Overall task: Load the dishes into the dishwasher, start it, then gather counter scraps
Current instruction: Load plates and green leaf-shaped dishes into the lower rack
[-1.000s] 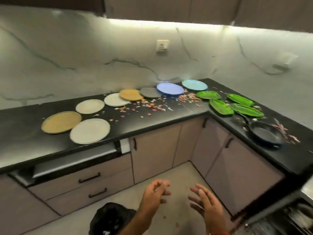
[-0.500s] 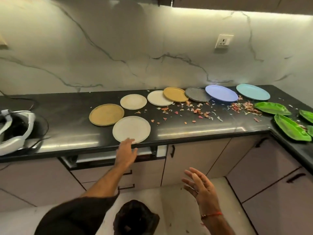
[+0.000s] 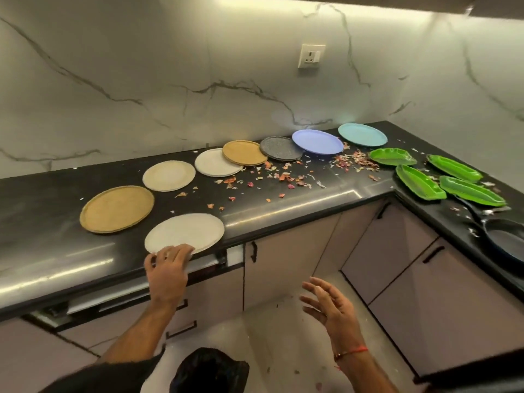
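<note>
A row of round plates lies on the black counter (image 3: 297,207). Nearest the front edge is a white plate (image 3: 187,231); my left hand (image 3: 167,269) grips its near rim, fingers curled over it. Behind it lie a tan plate (image 3: 117,208), two pale plates (image 3: 168,175), another tan one (image 3: 245,152), a grey (image 3: 279,148), a purple (image 3: 317,142) and a teal plate (image 3: 362,134). Several green leaf-shaped dishes (image 3: 419,186) lie at the corner. Food scraps (image 3: 283,177) are strewn mid-counter. My right hand (image 3: 329,310) hovers open over the floor.
A dark frying pan (image 3: 504,242) sits on the right-hand counter run. A slightly open dishwasher door or drawer (image 3: 119,296) shows under the counter below my left hand. Cabinets with black handles (image 3: 432,254) fill the corner. A socket (image 3: 311,55) is on the marble wall.
My left hand reached up from waist height to the white plate and now curls over its near rim. My view swung left, then back right. The right hand stays low and open.
</note>
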Demonstrator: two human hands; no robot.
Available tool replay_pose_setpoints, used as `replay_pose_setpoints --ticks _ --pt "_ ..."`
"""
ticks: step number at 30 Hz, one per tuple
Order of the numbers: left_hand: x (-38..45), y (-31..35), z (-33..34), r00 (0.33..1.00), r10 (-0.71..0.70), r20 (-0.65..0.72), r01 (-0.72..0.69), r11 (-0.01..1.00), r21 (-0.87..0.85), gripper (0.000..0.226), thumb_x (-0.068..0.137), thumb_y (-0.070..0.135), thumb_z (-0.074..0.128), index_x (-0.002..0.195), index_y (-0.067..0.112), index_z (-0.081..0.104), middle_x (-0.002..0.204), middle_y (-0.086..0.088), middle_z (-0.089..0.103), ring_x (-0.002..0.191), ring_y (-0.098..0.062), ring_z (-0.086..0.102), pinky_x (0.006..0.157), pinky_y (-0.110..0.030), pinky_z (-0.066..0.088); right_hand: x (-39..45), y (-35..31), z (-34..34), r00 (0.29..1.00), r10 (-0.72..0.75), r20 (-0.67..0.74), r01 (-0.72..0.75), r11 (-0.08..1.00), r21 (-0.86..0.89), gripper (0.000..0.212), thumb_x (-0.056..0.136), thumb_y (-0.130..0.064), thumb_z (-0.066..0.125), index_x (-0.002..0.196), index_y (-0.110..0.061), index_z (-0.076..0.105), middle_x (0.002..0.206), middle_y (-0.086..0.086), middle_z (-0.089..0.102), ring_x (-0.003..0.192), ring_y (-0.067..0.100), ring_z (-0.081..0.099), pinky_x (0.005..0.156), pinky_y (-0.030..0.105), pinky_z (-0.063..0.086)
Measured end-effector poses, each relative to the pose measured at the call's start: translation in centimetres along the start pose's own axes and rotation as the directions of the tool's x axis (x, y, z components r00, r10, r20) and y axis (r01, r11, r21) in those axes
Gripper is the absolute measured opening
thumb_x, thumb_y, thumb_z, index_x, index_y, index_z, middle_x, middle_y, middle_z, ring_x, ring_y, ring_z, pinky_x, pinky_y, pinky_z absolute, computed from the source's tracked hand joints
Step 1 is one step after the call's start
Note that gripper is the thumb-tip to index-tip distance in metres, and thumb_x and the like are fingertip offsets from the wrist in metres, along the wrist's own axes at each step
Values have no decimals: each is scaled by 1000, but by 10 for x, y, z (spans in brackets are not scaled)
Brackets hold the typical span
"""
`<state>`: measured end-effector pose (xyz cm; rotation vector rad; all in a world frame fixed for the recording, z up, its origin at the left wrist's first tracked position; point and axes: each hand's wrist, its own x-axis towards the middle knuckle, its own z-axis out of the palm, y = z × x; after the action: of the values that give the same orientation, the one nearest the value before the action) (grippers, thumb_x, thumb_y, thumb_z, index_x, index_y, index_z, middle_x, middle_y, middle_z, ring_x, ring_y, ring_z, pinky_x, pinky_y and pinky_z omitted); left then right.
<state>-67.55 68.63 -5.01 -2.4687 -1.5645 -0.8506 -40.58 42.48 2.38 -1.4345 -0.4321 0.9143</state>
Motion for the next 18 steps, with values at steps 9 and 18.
replay_pose_setpoints --ticks 9,18 --pt "-22 188 -46 978 163 128 26 519 -854 22 101 36 42 106 45 62 104 22 63 99 -3 58 89 -26 47 -40 18 -79 967 -198 -161 147 948 -282 90 81 -39 76 152 -37 20 155 -21 23 136 2 32 100 20 40" --pt "-126 386 -47 715 536 449 348 284 -893 21 99 37 50 110 32 66 112 3 69 107 -23 63 99 -44 50 -152 34 -248 858 -230 -460 74 940 -332 20 79 -18 77 91 -32 73 89 -12 73 80 0 65 76 21 51"
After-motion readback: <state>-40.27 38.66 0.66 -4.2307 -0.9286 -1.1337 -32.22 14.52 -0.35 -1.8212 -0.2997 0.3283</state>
